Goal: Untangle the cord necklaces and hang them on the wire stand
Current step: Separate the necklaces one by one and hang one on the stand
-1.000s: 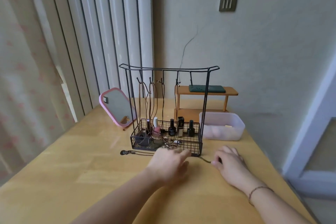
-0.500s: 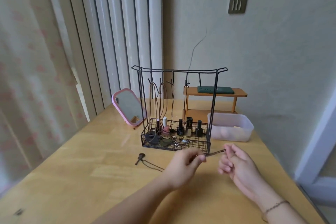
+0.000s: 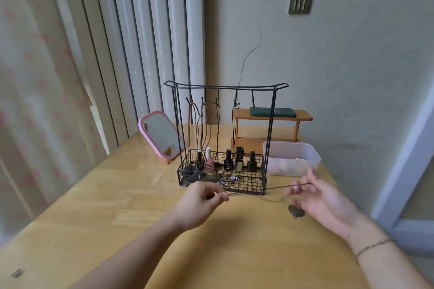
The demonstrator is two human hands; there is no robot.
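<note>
**Cord stretched between two hands in front of the wire stand**

A thin dark cord necklace (image 3: 277, 187) runs roughly level between the two hands, just above the worktop (image 3: 117, 206) and in front of the wire stand (image 3: 225, 88). The left hand (image 3: 199, 202) pinches one end, thumb and forefinger pressed together on the cord with the other fingers curled in. The right hand (image 3: 326, 202) is blurred; its fingers look spread and fairly straight, with the cord passing by the fingertips, and whether they actually pinch it cannot be told. A small round dark pendant (image 3: 296, 210) hangs just beside the right palm, below the stretched line of cord.

The stand is upright in the middle of the worktop. From the hooks under its top bar several brown cords (image 3: 199, 134) hang down into the basket tray (image 3: 211, 185) at its base. In the tray stand small bottles (image 3: 227, 159), one of them pink with a white cap and others black, with a few metal bits lying near the tray's front.

Left of the stand a pink-framed mirror (image 3: 159, 135) leans back on its prop. Behind the stand is a low wooden shelf (image 3: 303, 117) with a dark green flat case (image 3: 272, 111) on top. To the right, just beside the tray, sits a clear plastic tub (image 3: 293, 157) with pale things inside. A thin bracelet (image 3: 373, 246) circles the right wrist.
</note>
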